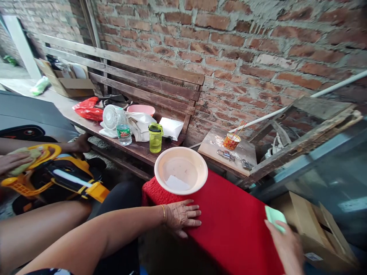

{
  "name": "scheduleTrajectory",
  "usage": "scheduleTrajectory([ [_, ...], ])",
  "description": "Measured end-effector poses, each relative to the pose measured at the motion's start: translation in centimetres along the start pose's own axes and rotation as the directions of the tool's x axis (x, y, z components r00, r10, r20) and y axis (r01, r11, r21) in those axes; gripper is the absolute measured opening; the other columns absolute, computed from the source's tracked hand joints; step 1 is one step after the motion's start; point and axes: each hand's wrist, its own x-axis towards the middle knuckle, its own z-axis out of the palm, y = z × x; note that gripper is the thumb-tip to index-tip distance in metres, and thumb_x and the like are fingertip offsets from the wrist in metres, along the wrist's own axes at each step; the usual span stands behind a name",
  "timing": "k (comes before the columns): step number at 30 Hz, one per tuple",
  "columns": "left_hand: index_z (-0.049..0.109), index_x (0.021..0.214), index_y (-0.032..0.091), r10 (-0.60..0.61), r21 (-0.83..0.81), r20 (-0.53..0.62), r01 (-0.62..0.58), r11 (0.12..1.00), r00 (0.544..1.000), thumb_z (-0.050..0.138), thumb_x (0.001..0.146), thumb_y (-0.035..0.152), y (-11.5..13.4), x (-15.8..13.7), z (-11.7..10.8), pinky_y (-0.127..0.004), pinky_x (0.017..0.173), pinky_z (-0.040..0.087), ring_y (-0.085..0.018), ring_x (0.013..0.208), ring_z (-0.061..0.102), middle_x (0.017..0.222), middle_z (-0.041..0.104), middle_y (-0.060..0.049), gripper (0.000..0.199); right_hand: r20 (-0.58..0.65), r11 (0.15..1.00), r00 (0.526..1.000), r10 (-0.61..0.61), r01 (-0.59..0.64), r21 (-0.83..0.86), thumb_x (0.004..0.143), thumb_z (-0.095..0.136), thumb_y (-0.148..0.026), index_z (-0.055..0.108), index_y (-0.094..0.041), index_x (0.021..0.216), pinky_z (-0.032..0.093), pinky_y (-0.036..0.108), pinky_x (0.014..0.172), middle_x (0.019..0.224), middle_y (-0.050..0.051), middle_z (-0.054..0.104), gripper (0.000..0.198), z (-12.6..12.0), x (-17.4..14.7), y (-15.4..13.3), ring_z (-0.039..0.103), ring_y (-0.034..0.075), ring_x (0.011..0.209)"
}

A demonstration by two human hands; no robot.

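Note:
My left hand (pixel 182 217) lies flat, fingers apart, on the near edge of a red cloth (pixel 229 217) spread over a low surface. At the cloth's right edge, my right hand (pixel 286 240) grips a light green brush (pixel 275 217), slightly blurred; no bristles can be seen. A cream basin (pixel 157 177) of water sits on the far left end of the cloth, just beyond my left hand. A whitish patch shows inside it.
The wooden bench (pixel 140 151) holds a green bottle (pixel 155 139), a water bottle (pixel 124 135) and a small fan (pixel 112 117). A board (pixel 212 149) bears a paper cup and padlocks. At left, another person's hand (pixel 14 162) holds a cloth against a yellow toy vehicle (pixel 97 191). Cardboard boxes (pixel 301 214) stand right.

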Motion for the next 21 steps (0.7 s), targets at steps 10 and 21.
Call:
scheduleTrajectory([
  [10,0.050,0.149,0.021,-0.021,0.003,0.004,0.021,1.000,1.000,0.061,0.091,0.067,-0.3,-0.4,0.5,-0.057,0.120,0.033,-0.038,0.140,0.050,0.151,0.054,-0.017,0.075,0.135,0.845,0.836,-0.533,0.535,0.020,0.086,0.066,-0.035,0.071,-0.029,0.106,0.049,0.032,0.084,0.101,0.005,0.063,0.022,8.7,-11.4,-19.2,0.064,0.022,0.091],
  [21,0.052,0.148,0.022,-0.031,-0.010,-0.019,0.031,0.999,0.999,0.067,0.087,0.063,-0.2,-0.1,0.5,-0.057,0.120,0.032,-0.038,0.139,0.051,0.148,0.057,-0.017,0.076,-0.051,0.985,0.988,0.144,-0.148,-0.089,0.076,0.053,-0.064,0.074,-0.035,0.091,0.047,0.053,0.064,0.067,0.008,0.053,0.039,-2.9,-5.7,7.2,0.062,0.035,0.062],
])
